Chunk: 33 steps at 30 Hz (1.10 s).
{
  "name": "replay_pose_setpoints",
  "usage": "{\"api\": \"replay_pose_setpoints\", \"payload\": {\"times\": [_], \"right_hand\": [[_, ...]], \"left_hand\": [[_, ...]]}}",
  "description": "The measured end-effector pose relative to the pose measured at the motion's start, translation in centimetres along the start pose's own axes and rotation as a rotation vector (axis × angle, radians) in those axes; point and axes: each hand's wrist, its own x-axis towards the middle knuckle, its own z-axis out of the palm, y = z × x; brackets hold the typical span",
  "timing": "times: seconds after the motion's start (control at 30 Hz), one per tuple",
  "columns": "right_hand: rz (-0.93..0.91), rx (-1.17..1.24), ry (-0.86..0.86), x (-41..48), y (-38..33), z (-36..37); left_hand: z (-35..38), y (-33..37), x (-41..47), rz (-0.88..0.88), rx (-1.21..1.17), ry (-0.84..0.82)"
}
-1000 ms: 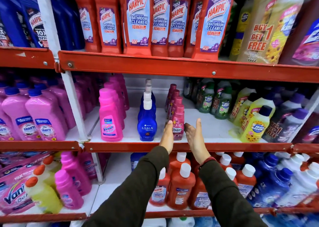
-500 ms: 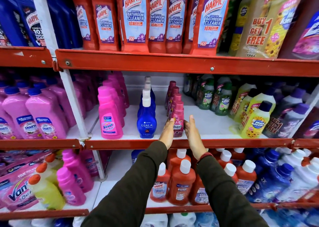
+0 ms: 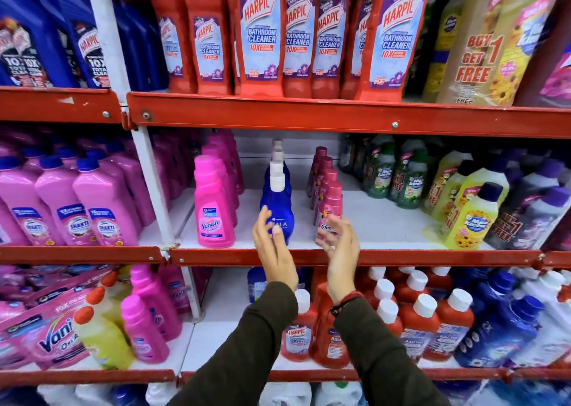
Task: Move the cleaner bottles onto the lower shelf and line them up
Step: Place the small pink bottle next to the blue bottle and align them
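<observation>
Between placements: my left hand [image 3: 273, 245] and right hand [image 3: 340, 245], each grip wide and empty, before the shelf [image 3: 355, 257]; next, likely reach up for a Harpic bottle [image 3: 262, 32].

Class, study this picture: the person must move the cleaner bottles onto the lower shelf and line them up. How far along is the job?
Done: small maroon bottles stand in a straight file on the middle shelf. In hand: nothing; the left hand and right hand are open and empty in front of the shelf. Left: red Harpic bathroom cleaner bottles crowd the upper shelf, and bare board remains beside the maroon file.
</observation>
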Motion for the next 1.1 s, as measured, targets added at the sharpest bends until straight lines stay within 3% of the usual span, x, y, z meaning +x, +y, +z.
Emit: {"api": "replay_pose_setpoints", "payload": {"times": [0.07,0.17,0.27,0.37,0.77,0.9,0.97,1.1], "right_hand": [[0.094,-0.049,-0.148,-0.4,0.9,2.1],[0.179,-0.104,-0.3,-0.2,1.9,4.4],[0.18,-0.157,-0.377,-0.1,2.2,5.4],[0.183,-0.191,-0.397,-0.1,2.2,5.4],[0.189,-0.233,-0.445,-0.2,1.8,5.4],[0.028,-0.19,-0.291,-1.4,1.5,5.6],[-0.102,-0.206,-0.202,-2.4,2.3,5.7],[-0.255,-0.223,-0.216,-4.5,4.3,7.5]], "left_hand": [[-0.9,0.4,1.5,-0.059,0.001,0.025],[-2.0,0.0,3.9,-0.275,-0.02,-0.13],[-2.5,-0.2,5.3,-0.455,-0.065,-0.289],[-2.5,-0.2,5.8,-0.492,-0.08,-0.342],[-2.7,-0.2,6.0,-0.438,-0.056,-0.368],[-3.6,-0.1,5.6,-0.378,-0.027,-0.326],[-4.6,-0.2,5.0,-0.25,0.044,-0.247],[-6.9,-0.2,4.4,-0.048,0.049,-0.056]]}}
